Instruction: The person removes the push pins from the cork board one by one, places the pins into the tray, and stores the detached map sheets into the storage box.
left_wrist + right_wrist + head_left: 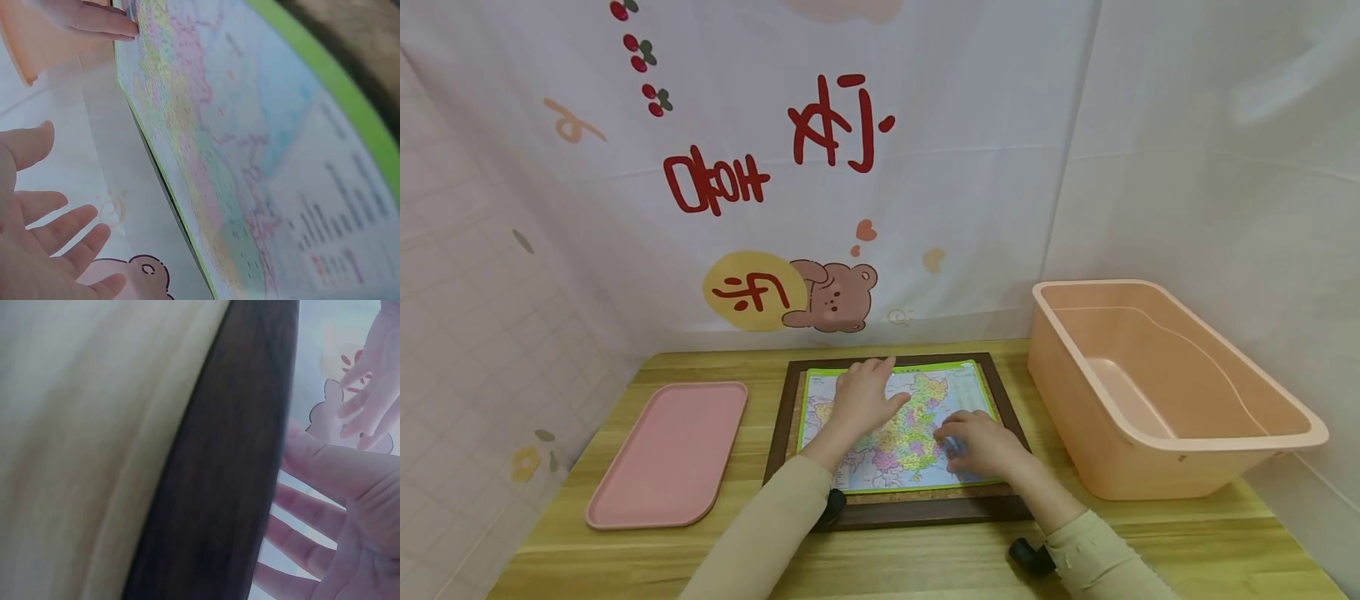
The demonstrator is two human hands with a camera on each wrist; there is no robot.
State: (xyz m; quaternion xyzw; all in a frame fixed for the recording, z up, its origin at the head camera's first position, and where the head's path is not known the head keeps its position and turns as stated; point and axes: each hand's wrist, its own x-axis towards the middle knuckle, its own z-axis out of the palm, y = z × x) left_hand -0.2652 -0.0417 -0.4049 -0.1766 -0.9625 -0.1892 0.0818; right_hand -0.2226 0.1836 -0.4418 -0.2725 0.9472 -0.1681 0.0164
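Observation:
A colourful map (902,429) with a green border lies on a cork board with a dark wooden frame (917,512). Over the map's upper middle, my left hand (867,398) reaches with its fingers spread and nothing in them; the left wrist view also shows this hand (56,219) loose and apart from the map. My right hand (981,442) is low over the map's right part, fingers bent. A bluish patch shows between its fingers, too small to tell whether it is a thing or the map. In the right wrist view the frame's edge (219,456) hides the fingertips.
On the left of the wooden table (745,550) lies a pink tray (670,458). A peach plastic tub (1150,450) stands at the right, close beside the board. Behind the table hangs a white printed cloth (970,167). Black straps sit under both wrists.

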